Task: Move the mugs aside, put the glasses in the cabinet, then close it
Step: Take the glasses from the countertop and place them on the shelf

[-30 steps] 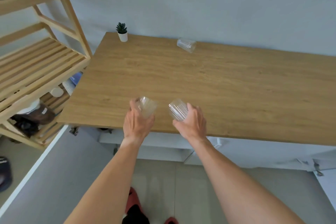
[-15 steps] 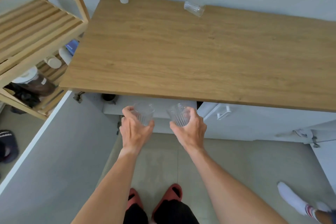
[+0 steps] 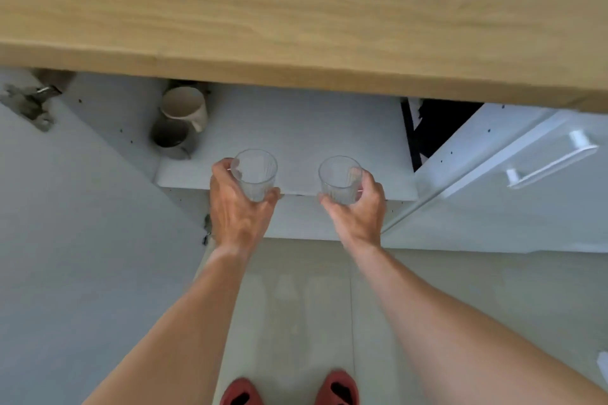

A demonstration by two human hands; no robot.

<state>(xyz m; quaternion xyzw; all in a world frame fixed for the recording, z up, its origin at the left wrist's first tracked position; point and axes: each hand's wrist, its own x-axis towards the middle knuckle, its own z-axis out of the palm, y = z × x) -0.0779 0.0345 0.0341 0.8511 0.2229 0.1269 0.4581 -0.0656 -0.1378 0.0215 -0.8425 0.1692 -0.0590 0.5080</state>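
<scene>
My left hand (image 3: 238, 207) grips a clear ribbed glass (image 3: 255, 174), held upright over the front edge of the white cabinet shelf (image 3: 296, 128). A second clear ribbed glass (image 3: 340, 179) is upright in my right hand (image 3: 358, 210), also at the shelf's front edge. On the left side of the shelf stand a cream mug (image 3: 184, 107) and, in front of it, a dark grey mug (image 3: 171, 136). The cabinet stands open, with its left door (image 3: 82, 223) swung out beside my left arm.
The wooden countertop (image 3: 296, 10) overhangs the cabinet and hides the shelf's back. A white door with a bar handle (image 3: 552, 161) stands open at the right. A metal hinge (image 3: 31, 102) sits at the upper left. Tiled floor and red slippers (image 3: 289, 390) are below.
Both hands have carried the glasses down from the countertop level to the cabinet shelf's front edge. The view has dropped lower, so the shelf and the mugs now show.
</scene>
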